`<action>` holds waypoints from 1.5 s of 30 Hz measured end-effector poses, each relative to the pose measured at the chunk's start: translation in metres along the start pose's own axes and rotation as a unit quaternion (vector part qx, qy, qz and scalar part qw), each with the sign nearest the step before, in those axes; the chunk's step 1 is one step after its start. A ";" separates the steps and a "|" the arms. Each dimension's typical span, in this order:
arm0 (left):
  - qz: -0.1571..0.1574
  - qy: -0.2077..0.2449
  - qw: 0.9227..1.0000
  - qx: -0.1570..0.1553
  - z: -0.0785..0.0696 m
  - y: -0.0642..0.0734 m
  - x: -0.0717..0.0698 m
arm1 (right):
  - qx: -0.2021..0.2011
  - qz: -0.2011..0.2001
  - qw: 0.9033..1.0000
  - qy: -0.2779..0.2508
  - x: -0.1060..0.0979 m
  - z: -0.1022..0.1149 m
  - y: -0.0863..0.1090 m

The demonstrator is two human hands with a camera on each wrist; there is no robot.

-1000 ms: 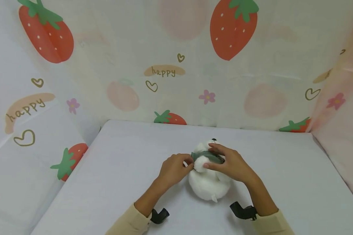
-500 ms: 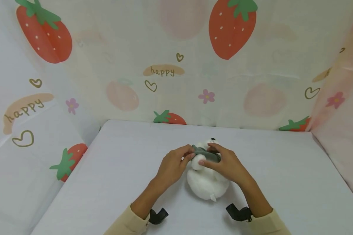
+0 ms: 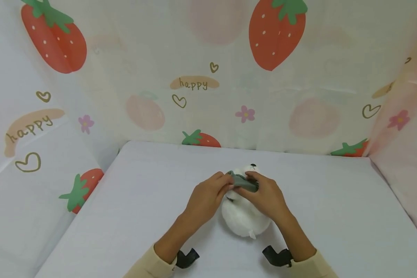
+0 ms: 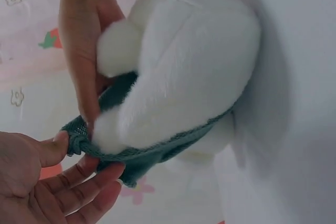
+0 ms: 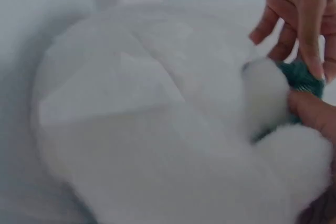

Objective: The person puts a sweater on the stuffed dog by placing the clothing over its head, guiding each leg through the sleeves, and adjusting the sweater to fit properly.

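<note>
A white plush toy with a black nose sits on the table, its back and small tag toward me. A green knitted garment runs around its upper part. My left hand pinches the garment's left edge; in the left wrist view, the thumb and fingers are on either side of the knit. From the right, my right hand holds the garment between thumb and fingers. In the right wrist view its thumb presses the green cloth beside a round white tuft.
The table has a white cover. A printed curtain with strawberries closes off the back and sides. Black wrist mounts stick out inward from both cuffs.
My left hand has moved forward and lifted the garment's left edge upward. My right hand has shifted slightly left, and the garment now looks bunched between both hands.
</note>
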State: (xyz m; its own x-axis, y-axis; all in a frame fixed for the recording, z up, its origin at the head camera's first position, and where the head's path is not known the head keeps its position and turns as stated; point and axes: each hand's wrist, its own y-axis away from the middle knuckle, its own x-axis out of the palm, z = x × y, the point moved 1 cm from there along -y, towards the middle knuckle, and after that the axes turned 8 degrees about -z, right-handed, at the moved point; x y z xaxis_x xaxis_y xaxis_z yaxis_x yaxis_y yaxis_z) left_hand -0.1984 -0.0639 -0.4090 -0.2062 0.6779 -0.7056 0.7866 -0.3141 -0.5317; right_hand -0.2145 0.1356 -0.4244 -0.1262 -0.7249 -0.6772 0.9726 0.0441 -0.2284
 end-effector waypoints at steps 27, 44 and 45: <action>0.045 -0.005 0.999 0.023 0.001 -0.001 0.000 | -0.053 -0.037 0.996 0.061 0.003 0.003 0.003; 0.098 -0.029 0.991 0.084 -0.004 0.003 0.007 | -0.059 -0.094 0.992 0.063 0.012 0.003 0.002; 0.095 -0.017 0.992 0.077 -0.002 0.003 0.007 | -0.060 -0.085 0.993 0.060 0.012 0.004 0.002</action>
State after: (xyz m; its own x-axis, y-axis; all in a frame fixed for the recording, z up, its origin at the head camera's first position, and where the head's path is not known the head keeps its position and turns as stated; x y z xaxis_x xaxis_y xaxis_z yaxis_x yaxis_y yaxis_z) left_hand -0.1960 -0.0583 -0.4148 -0.0852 0.5750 -0.8137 0.7160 -0.5326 -0.4514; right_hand -0.2136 0.1248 -0.4300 -0.3153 -0.6428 -0.6982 0.9060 0.0151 -0.4230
